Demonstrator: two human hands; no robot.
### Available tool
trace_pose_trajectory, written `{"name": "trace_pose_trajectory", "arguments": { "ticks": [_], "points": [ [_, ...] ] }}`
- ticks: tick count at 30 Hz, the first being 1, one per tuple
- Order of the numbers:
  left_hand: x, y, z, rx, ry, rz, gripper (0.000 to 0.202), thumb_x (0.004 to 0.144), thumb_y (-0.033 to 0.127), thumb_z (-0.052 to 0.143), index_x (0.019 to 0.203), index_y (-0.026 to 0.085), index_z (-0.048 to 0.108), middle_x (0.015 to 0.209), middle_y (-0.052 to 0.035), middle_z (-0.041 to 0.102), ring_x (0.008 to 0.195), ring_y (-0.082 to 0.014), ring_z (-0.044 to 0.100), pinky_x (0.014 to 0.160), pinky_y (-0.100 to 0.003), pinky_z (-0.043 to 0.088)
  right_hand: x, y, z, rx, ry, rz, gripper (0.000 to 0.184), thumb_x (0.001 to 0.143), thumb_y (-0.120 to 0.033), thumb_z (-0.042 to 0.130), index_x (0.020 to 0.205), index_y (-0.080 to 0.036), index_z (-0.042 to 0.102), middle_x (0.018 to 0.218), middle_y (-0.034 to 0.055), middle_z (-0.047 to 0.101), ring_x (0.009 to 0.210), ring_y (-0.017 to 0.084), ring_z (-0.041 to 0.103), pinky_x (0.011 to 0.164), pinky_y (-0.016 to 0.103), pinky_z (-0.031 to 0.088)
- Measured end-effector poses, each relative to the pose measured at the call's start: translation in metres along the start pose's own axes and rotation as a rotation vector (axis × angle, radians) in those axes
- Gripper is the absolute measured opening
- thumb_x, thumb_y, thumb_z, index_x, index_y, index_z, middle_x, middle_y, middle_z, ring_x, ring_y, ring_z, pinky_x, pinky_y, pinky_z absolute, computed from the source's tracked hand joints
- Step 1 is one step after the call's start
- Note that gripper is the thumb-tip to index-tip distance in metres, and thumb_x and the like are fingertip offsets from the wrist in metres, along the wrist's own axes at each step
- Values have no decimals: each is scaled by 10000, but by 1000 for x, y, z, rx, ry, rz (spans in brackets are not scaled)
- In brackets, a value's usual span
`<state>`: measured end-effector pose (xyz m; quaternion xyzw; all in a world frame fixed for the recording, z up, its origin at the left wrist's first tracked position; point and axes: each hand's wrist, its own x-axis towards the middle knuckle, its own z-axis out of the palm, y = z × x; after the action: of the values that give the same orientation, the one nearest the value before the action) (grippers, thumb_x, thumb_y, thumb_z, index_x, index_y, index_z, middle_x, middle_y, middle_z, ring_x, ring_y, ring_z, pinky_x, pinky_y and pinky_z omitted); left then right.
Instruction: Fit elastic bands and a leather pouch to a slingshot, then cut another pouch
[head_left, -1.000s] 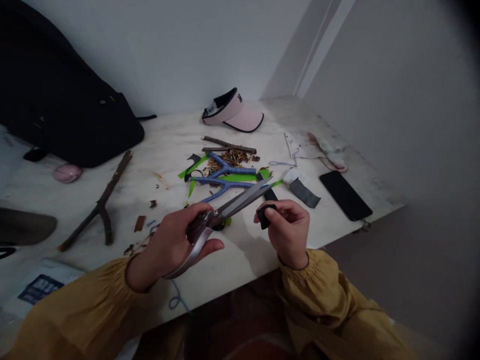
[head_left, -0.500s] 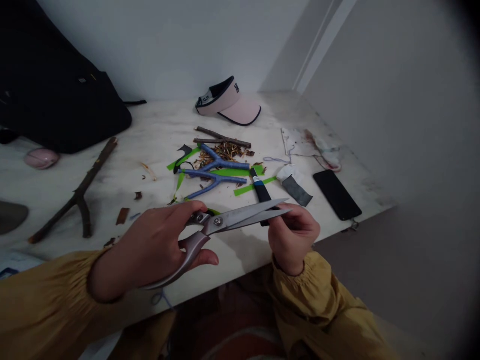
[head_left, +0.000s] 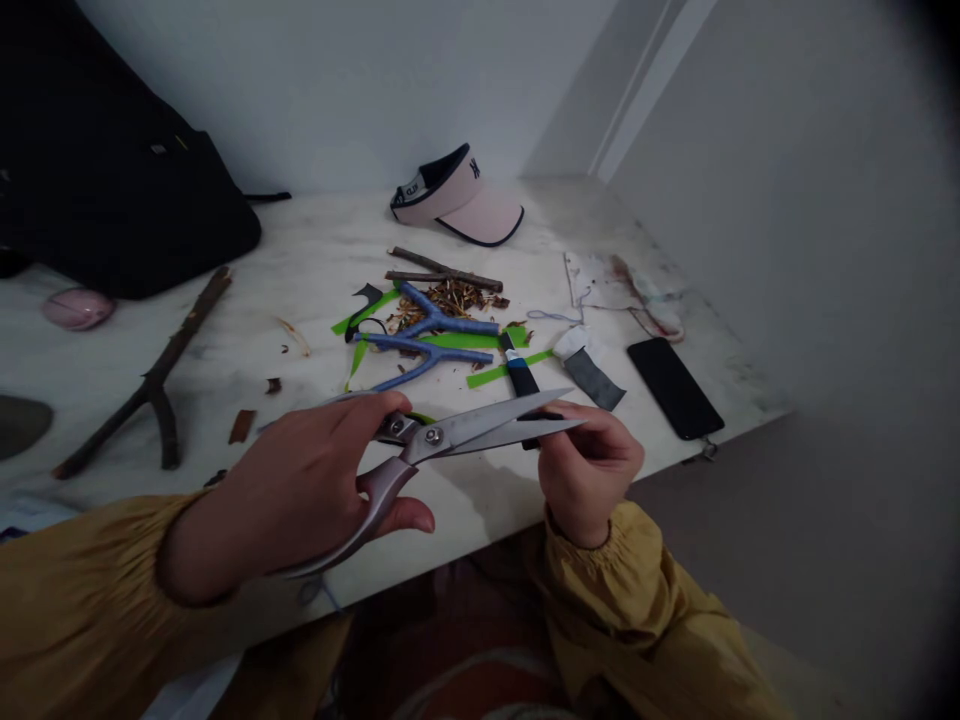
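My left hand (head_left: 300,480) is wrapped around the handles of a pair of scissors (head_left: 442,437). Their blades point right and stand slightly parted, tips close to the fingers of my right hand (head_left: 589,465). That hand is closed in a pinch; whatever lies between its fingertips is too small or hidden to make out. Under the blades, a dark-handled knife (head_left: 520,373) lies on the table. Beyond it rest two Y-shaped forked sticks wrapped in blue-purple, a nearer one (head_left: 435,355) and a farther one (head_left: 442,322).
Bark shavings (head_left: 457,298), green strips (head_left: 487,377) and bare sticks (head_left: 442,270) lie mid-table. A pink visor (head_left: 480,205) sits behind. Right are a phone (head_left: 675,388) and a grey strip (head_left: 595,378); left, a forked branch (head_left: 154,385), a pink rounded object (head_left: 79,309) and a black bag (head_left: 127,190).
The scissor blades have parted a little more near my right fingertips. My left hand has shifted slightly left; my right hand stays almost where it was.
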<state>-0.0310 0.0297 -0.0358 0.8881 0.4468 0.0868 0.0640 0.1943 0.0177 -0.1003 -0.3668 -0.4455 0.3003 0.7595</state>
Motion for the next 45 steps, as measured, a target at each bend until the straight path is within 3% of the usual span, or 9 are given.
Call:
{"name": "trace_pose_trajectory", "arguments": {
  "ticks": [4,12,22,28,37,45],
  "points": [
    [0,-1,1,17,5,13,786,733,780,463,1207,154,418,889,-145,673,823,-349,677,656,-440,538,0,0,-1,-14,0,16,262,707,-82,727,855,-298,741,793,-43,763,735,125,729,672,248,620],
    [0,3,-2,16,35,35,713,785,729,450,1225,169,425,993,-183,689,828,-364,688,647,-456,548,-2,-2,-3,-76,7,59,194,696,-135,747,812,-291,733,773,-30,757,714,146,724,656,291,622],
    [1,3,-5,145,40,93,747,848,706,338,1186,54,474,944,-239,693,778,-363,697,585,-433,540,-2,-2,-6,44,-65,119,264,704,-98,749,874,-300,746,824,-39,766,717,114,720,600,205,604],
    [-1,1,-6,136,30,79,720,836,696,387,1211,90,484,949,-222,690,792,-371,687,602,-440,531,-1,-4,-9,-42,-83,136,201,687,-116,753,825,-261,746,792,-7,765,675,149,723,575,257,622],
    [-1,2,-7,111,-12,52,747,766,767,424,1217,173,457,1009,-166,675,859,-334,674,689,-418,536,-4,-6,-1,63,-22,229,192,694,-110,737,798,-271,723,738,-42,748,568,145,709,495,262,611],
    [2,2,-5,228,-1,178,759,851,701,312,1177,42,496,947,-235,657,768,-371,659,584,-462,521,-3,-9,0,129,-38,245,201,694,-108,735,798,-278,716,735,-50,746,560,146,707,487,266,609]
  ]
}}
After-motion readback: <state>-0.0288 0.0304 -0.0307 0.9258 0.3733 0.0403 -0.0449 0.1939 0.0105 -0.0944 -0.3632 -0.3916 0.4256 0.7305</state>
